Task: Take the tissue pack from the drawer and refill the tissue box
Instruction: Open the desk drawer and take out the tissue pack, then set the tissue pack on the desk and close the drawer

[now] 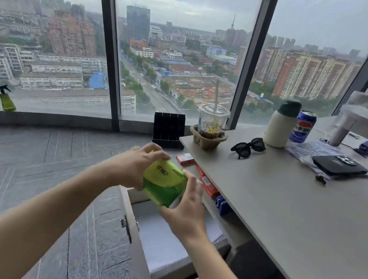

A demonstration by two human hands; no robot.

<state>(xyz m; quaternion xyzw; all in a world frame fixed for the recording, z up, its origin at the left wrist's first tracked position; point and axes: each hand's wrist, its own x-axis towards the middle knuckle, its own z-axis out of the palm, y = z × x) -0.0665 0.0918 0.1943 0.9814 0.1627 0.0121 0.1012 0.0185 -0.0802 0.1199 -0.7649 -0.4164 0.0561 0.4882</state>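
Above the open drawer (164,238), both hands' fingers (153,150) clasp the green tissue pack (162,183).

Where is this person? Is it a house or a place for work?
Probably an office high up in a tall building. A big window looks down on a city, and there's a desk with an open drawer holding boxes of staples.

Head-worn view — looks forward and down, close over the drawer (163,243).
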